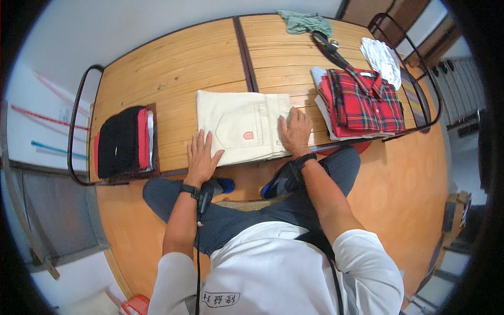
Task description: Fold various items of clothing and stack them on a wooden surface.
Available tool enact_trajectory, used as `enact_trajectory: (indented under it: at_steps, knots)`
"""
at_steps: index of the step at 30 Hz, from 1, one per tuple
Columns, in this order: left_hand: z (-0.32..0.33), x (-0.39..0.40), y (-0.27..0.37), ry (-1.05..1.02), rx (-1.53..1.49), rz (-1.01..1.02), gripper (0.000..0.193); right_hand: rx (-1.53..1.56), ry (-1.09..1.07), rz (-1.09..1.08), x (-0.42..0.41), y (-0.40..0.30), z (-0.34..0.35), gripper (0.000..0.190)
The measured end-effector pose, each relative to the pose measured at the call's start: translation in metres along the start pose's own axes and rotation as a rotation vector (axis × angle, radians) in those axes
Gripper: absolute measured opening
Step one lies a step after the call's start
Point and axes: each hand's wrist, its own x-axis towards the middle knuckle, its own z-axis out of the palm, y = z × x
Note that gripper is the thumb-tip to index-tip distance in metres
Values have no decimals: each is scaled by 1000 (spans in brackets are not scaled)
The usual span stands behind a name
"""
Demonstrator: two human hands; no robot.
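Folded cream trousers (236, 122) lie flat in front of me, near the front edge of a slatted wooden platform (165, 78). A back pocket with a small pink patch (247, 135) faces up. My left hand (202, 154) rests at their left edge, palm down with fingers apart. On the other side, my right hand (295, 130) lies along the right edge, over the waistband end, thumb on the cloth. Neither hand has its fingers closed around the fabric.
Folded clothes topped by a black garment (118, 141) stand at left. At right, a red plaid shirt (366, 102) tops another pile, with a dark belt (332, 51), white cloth (380, 59) and green cloth (305, 23) beyond. Black metal rails (73, 126) bound both platform ends.
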Motion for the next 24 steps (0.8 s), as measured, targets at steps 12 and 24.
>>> enact_trajectory:
  at_steps: [12,24]
  knots:
    - [-6,-10,1,-56,-22,25,76,30,-38,24,0,-6,-4,39]
    - [-8,-28,10,-3,-24,39,75,157,-569,550,29,-6,-21,64]
